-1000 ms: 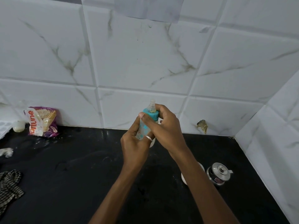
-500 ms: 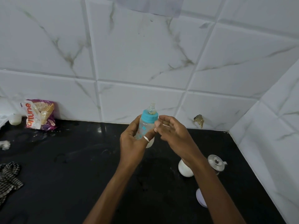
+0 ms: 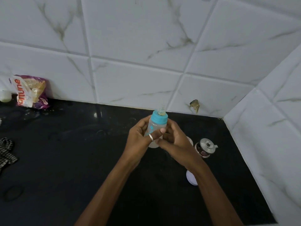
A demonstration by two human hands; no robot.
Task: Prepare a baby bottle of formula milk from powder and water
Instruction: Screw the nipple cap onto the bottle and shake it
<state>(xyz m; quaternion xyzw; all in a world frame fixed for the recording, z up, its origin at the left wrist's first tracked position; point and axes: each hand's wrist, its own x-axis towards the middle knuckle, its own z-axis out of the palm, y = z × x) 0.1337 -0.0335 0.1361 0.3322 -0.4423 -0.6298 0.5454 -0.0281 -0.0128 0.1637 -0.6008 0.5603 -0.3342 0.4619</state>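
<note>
A clear baby bottle (image 3: 156, 126) with a teal collar and a clear teat is held upright above the black counter (image 3: 65, 160). My left hand (image 3: 140, 141) wraps the bottle's body from the left, a ring on one finger. On the right, my right hand (image 3: 175, 141) cups the lower part of the bottle, fingers curled against it. The bottle's base is pale and partly hidden by both hands.
A small steel-lidded container (image 3: 205, 147) stands right of my hands, with a white lid (image 3: 191, 178) lying nearer me. A purple food packet (image 3: 31, 92) leans on the tiled wall at far left, and a striped cloth (image 3: 6, 152) lies at the left edge.
My right hand left the teal collar and dropped to the bottle's lower side. The view tilted downward, so the bottle sits lower in frame.
</note>
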